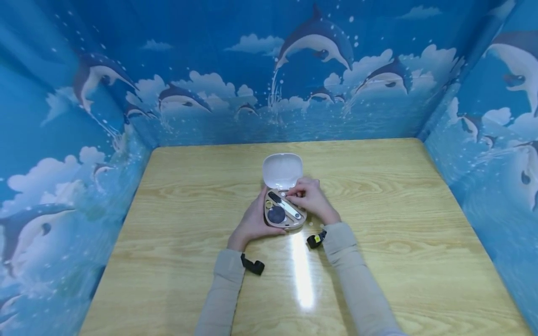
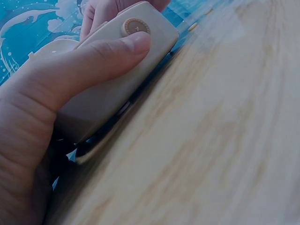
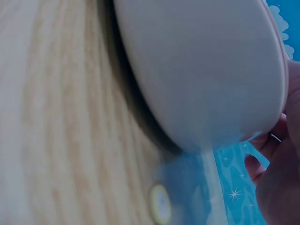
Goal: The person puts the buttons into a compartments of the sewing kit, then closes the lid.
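Observation:
A small pale case [image 1: 296, 225] rests on the table with its white lid [image 1: 282, 171] raised. Inside lie a black-and-white long tool [image 1: 287, 207], a dark round piece [image 1: 276, 214] and a yellow ring-shaped piece [image 1: 269, 204]. My left hand [image 1: 255, 219] grips the case from the left. Its thumb lies along the front wall, touching a round ridged knob [image 2: 136, 27]. Over the upper right of the case, my right hand [image 1: 310, 196] has its fingers bent together. A small glint shows by these fingers in the right wrist view; whether they pinch something is hidden.
Two small pale discs, one a yellowish disc [image 3: 161, 204], lie on the wooden table [image 1: 189, 196] right of the case. Dolphin-printed curtains [image 1: 210, 93] hang behind and beside the table. Black straps with small devices [image 1: 253, 267] circle both wrists.

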{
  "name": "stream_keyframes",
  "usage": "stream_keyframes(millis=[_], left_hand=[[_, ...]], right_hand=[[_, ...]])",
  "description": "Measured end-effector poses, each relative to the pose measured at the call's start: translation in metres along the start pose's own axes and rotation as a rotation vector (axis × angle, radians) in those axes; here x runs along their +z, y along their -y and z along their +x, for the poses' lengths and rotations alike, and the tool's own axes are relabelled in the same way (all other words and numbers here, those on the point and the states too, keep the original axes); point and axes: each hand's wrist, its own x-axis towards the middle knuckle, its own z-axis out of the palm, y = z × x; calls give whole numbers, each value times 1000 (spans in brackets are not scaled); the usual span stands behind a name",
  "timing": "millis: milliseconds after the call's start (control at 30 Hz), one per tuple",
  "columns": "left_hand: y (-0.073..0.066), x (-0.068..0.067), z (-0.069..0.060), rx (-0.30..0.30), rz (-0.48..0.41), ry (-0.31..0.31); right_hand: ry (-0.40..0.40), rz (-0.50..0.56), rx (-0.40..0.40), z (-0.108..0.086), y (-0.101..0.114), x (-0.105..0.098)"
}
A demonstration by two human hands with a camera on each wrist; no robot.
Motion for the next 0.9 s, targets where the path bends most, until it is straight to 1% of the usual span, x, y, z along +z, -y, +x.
stream_keyframes(millis=[167,400,500,567,767,900], left_hand=[[-1,1,0,-8,-3,5],[-2,0,0,8,-5,5],[-2,0,0,8,-5,4],[-2,0,0,13,-8,2],[-1,0,1,17,-12,-4],[-1,-1,0,19,-8,-9]], right_hand=[[13,17,3,-1,0,-2],[27,27,-9,-3,2,-2],[23,39,7,-3,3,-3],[20,49,32,-3,4,-5],[-2,86,92,-5,12,-15],[-31,101,83,-8,15,-22]])
